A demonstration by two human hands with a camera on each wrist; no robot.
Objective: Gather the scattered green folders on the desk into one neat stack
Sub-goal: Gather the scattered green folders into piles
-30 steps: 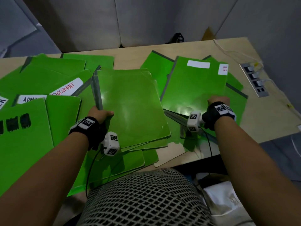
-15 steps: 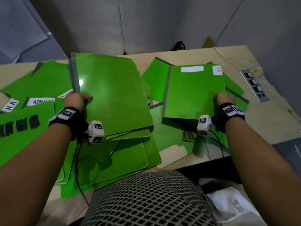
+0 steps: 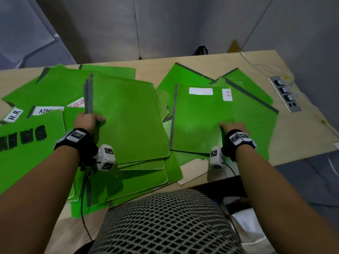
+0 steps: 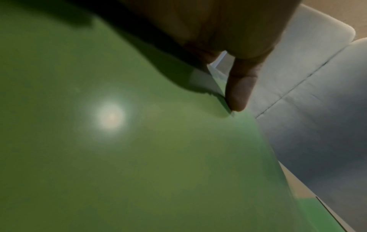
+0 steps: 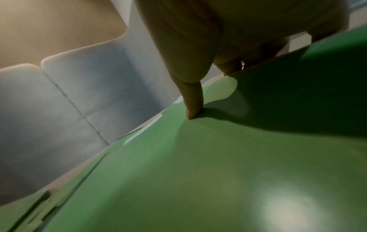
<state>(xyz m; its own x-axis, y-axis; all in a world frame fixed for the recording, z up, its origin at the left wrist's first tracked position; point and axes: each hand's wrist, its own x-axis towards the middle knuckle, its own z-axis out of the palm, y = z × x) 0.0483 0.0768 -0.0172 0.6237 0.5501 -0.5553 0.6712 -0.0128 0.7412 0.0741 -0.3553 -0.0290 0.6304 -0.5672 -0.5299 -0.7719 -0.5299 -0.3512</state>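
My left hand (image 3: pixel 88 121) grips a bundle of several green folders (image 3: pixel 128 121) by its grey spine edge, thumb on top; the left wrist view shows the thumb (image 4: pixel 238 94) on the top green cover (image 4: pixel 139 141). My right hand (image 3: pixel 231 126) pinches a single green folder (image 3: pixel 198 121), with a blank white label and an "H R" label, at its lower right part. In the right wrist view the thumb (image 5: pixel 192 102) presses on that cover (image 5: pixel 218 172). More green folders lie scattered under both, on the wooden desk (image 3: pixel 302 140).
Labelled green folders (image 3: pixel 31 143) marked H.R, ADMIN and with black marks cover the desk's left side. Others (image 3: pixel 253 88) fan out at the back right. A power strip (image 3: pixel 286 96) with cables sits near the right edge. A cream sheet (image 3: pixel 194 169) pokes out at the front edge. A grey sofa (image 3: pixel 165 24) stands behind.
My left hand has raised the bundle off the pile and shifted it slightly. My right hand has slid the labelled folder leftward, off the folders under it.
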